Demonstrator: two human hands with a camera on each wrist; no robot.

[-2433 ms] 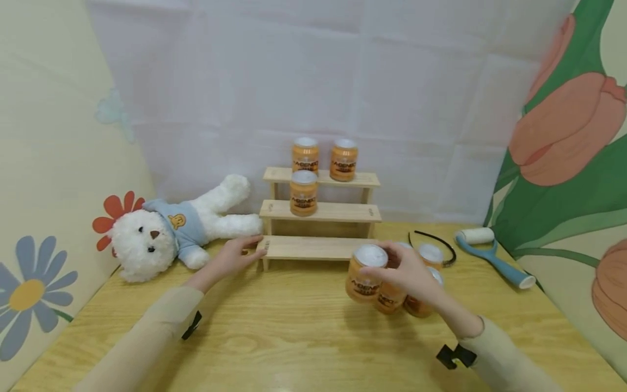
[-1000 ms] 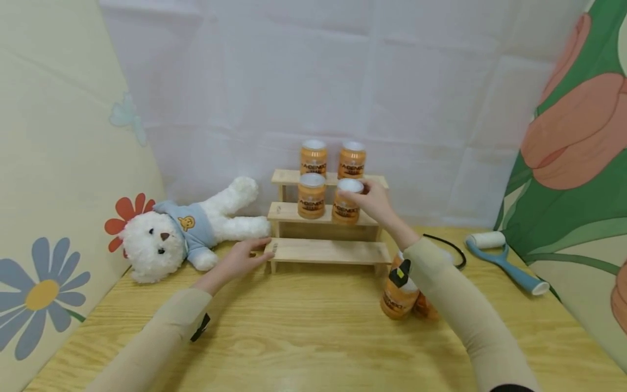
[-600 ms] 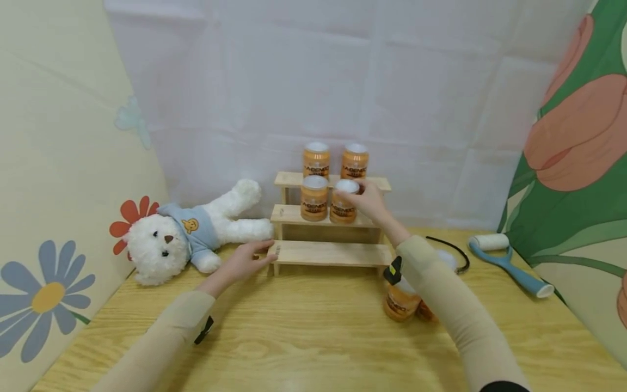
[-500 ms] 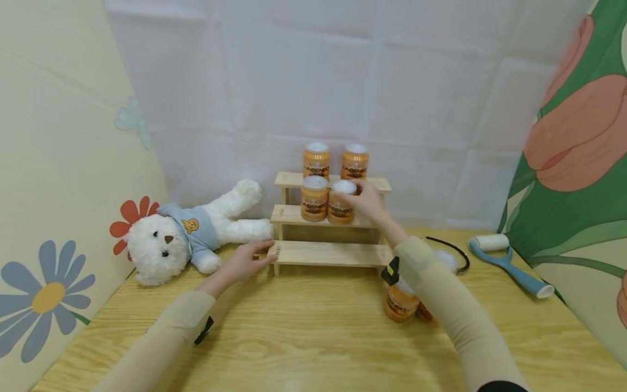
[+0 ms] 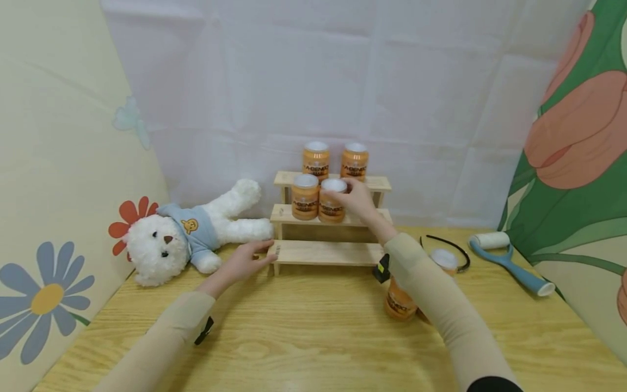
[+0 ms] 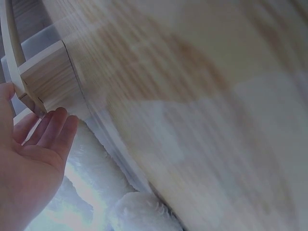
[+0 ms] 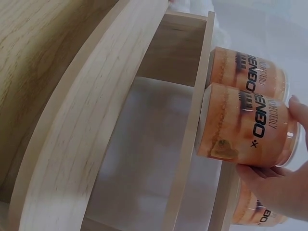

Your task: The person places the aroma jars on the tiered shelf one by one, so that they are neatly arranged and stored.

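Observation:
My right hand (image 5: 361,202) grips an orange can (image 5: 332,211) with a pale lid near its top, thumb on one side and fingers on the other. This can stands on the middle tier of a three-tier wooden stand (image 5: 328,253). Right beside it, on its left, is another orange can (image 5: 305,200); in the right wrist view the held can (image 7: 248,127) sits against that neighbour (image 7: 240,72). Two more cans, one left (image 5: 315,159) and one right (image 5: 355,161), stand on the top tier. My left hand (image 5: 241,263) pinches the left end of the bottom tier.
More orange cans (image 5: 399,302) stand on the table at front right, partly hidden by my right sleeve. Behind them are a black band (image 5: 458,247) and a blue-handled lint roller (image 5: 511,267). A white plush bear (image 5: 157,247) lies left of the stand.
My right hand has brought a can from the table's right side up to the middle tier. It has since slid left, and the neighbouring can has shifted left too. My left hand keeps its place.

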